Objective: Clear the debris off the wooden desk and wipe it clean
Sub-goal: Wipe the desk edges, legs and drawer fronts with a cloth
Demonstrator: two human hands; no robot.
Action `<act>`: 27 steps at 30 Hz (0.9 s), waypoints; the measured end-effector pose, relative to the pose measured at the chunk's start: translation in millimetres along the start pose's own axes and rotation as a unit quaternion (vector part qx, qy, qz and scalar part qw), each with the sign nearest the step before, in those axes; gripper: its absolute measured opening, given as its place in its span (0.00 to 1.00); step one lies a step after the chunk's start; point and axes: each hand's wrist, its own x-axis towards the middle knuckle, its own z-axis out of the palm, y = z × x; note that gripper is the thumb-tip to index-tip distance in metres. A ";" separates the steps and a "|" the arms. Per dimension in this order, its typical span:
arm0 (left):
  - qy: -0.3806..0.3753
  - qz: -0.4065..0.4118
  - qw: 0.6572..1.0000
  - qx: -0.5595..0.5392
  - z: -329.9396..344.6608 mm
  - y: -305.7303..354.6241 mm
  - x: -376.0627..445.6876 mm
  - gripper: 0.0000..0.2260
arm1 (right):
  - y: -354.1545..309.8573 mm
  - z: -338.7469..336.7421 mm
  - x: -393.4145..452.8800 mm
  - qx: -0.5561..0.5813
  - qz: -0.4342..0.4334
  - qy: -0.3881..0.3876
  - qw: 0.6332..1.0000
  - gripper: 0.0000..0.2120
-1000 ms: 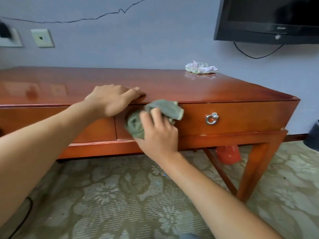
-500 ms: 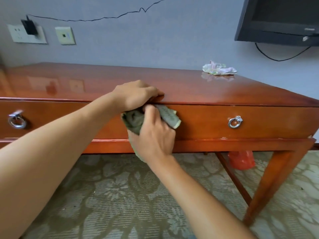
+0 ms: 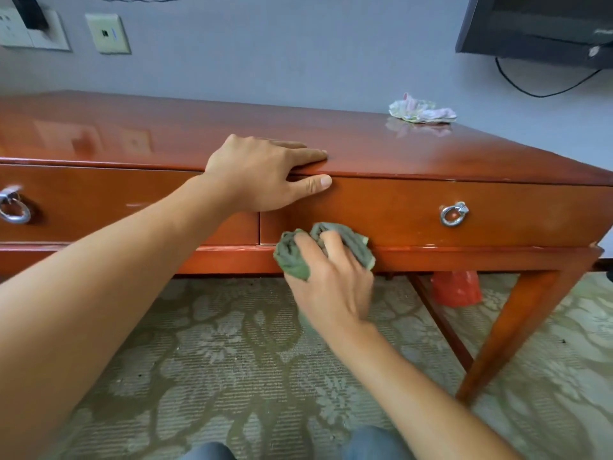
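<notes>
2 bare hands work at 1 glossy reddish wooden desk [image 3: 381, 151]. The right hand [image 3: 328, 277] clenches 1 crumpled green cloth [image 3: 295, 254] against the lower edge of the right drawer front. Above, the left hand [image 3: 262, 171] lies flat, fingers straight, on the desktop edge. 2 silver ring pulls show. Far right, 1 crumpled pale wrapper [image 3: 421, 109] sits on the desktop.

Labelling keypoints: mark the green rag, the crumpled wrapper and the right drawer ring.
green rag [image 3: 292, 255], head view, bunched left lobe beside the fingers.
crumpled wrapper [image 3: 422, 111], head view, middle of the wad.
right drawer ring [image 3: 451, 215], head view, metal loop.
</notes>
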 end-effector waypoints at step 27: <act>0.052 0.010 0.999 0.011 7.5 2.3 2.7 0.38 | 235.2 -89.6 -1.6 -0.131 0.327 -0.007 0.936 0.22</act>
